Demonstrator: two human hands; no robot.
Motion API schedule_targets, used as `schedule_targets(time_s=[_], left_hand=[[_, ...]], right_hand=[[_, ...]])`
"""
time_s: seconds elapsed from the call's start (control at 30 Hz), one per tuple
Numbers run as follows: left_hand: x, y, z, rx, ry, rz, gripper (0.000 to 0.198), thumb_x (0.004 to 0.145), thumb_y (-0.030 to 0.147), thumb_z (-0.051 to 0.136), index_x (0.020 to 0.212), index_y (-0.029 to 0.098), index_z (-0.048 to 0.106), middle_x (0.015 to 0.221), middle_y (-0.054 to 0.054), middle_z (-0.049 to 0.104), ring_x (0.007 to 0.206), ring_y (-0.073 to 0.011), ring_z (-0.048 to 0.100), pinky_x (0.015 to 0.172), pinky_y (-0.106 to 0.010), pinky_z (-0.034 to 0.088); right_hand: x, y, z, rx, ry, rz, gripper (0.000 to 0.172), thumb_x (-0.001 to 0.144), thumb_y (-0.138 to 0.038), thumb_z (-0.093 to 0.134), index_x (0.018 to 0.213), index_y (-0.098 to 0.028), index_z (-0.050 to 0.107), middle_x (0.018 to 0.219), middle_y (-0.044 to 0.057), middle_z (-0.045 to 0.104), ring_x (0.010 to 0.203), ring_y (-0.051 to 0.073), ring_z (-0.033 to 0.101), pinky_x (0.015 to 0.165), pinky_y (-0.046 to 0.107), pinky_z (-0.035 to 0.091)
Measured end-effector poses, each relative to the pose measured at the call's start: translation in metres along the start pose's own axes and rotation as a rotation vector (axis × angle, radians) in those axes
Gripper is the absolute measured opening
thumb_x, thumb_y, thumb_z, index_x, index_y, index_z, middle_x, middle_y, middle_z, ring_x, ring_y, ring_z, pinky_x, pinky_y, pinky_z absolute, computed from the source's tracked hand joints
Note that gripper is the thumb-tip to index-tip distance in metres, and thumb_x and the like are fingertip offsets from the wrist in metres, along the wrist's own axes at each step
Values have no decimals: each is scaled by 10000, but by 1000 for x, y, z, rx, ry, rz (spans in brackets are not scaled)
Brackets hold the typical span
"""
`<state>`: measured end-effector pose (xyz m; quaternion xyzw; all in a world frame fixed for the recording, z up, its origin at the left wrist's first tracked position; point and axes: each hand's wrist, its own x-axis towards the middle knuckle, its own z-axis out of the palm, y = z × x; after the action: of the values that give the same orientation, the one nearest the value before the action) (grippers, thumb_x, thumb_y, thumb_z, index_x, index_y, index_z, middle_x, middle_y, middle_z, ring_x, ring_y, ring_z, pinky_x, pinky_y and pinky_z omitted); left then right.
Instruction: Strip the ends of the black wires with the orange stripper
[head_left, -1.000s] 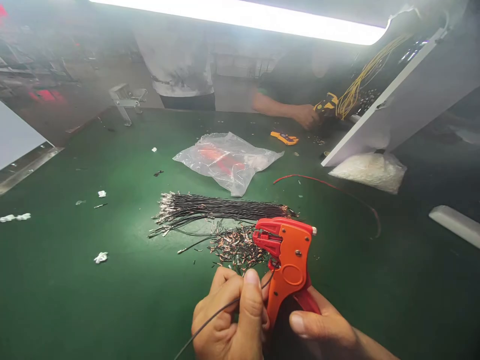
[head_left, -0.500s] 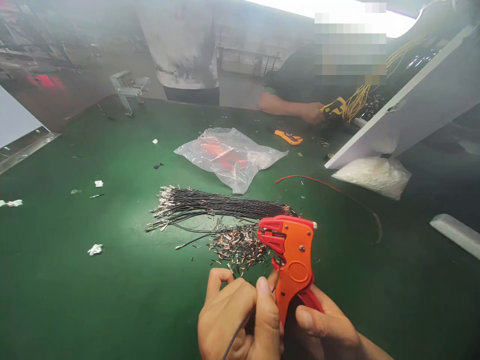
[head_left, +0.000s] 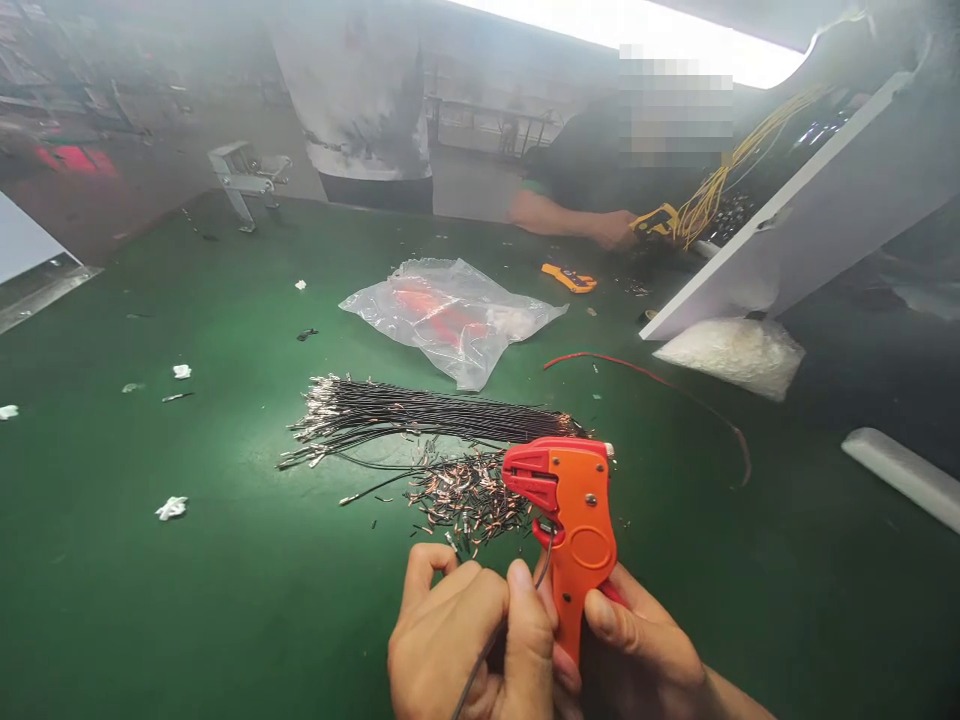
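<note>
My left hand (head_left: 472,640) is closed, pinching a thin black wire (head_left: 480,665) between thumb and fingers. The wire's upper end reaches the red cutter notch below the jaws of an orange and red wire stripper (head_left: 585,520). My right hand (head_left: 645,640) is wrapped round the stripper's handles, which are squeezed close together. Just behind the tool lies a bundle of black wires (head_left: 442,410) with metal terminals at the left ends and bare copper at the right. A heap of cut wire scraps (head_left: 469,495) lies left of the stripper's jaws.
A clear plastic bag (head_left: 457,320) with red contents lies behind the bundle. Right of it are a red wire (head_left: 622,358), a second orange stripper (head_left: 568,278) and a bag of pale pieces (head_left: 731,355) by a slanted white panel (head_left: 795,210). Across the table a co-worker's hand (head_left: 611,228) holds a yellow tool.
The stripper's red handle has been squeezed in towards the orange body, and its jaws have changed position. The whole view has shifted slightly. My left hand still pinches the wire.
</note>
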<state>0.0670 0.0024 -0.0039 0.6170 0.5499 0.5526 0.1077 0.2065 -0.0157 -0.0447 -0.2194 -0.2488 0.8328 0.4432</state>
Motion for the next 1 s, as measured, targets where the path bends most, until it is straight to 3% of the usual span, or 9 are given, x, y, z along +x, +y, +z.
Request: schedule_targets(time_s=[0.13,0.3,0.57,0.63,0.77,0.9,1.0], left_hand=[[-1,-2,2,19,24,52,417,883,116,545,550,203,309,492,75,262,489,-100,253,543,-242,365],[-6,-6,4,-64,-35,46,367,870,44,515,615,198,301,538,101,246,479,-88,209,619,-287,338],[-7,-7,6,-70,-37,26,386,881,79,513,590,202,292,499,85,251,465,-95,249,593,-278,332],[-2,-5,4,-82,-36,-15,382,896,117,530,571,203,349,485,83,305,438,-86,297,576,-262,348],[8,-2,-1,-127,-48,-64,357,905,122,569,572,209,474,490,81,446,416,-77,375,554,-248,359],[-1,-4,5,-88,-92,15,315,897,89,539,616,218,481,504,81,432,450,-96,368,571,-272,334],[-16,-9,15,-79,-146,96,319,889,76,499,624,217,393,494,86,359,470,-104,310,597,-278,317]], right_hand=[[0,1,0,-11,38,36,380,885,-538,678,907,-167,600,614,-11,534,495,92,468,502,207,439],[0,7,-2,-49,100,22,447,889,-634,619,821,-199,541,493,-61,468,375,67,358,390,168,353],[1,2,-6,-120,139,-16,420,957,-590,539,819,-193,547,445,-89,446,290,41,277,294,125,325],[4,-2,-3,-84,119,-28,418,950,-588,548,865,-180,572,509,-55,516,331,55,386,347,149,405],[7,-17,5,-86,117,-79,400,902,-553,643,1003,-167,620,746,35,630,631,164,627,624,308,541],[3,-33,7,-210,162,-189,288,919,-417,652,1121,-213,631,909,67,673,823,228,651,817,398,519],[-1,-37,5,-314,203,-191,281,894,-371,677,1136,-239,623,1011,80,673,1012,268,614,924,415,470]])
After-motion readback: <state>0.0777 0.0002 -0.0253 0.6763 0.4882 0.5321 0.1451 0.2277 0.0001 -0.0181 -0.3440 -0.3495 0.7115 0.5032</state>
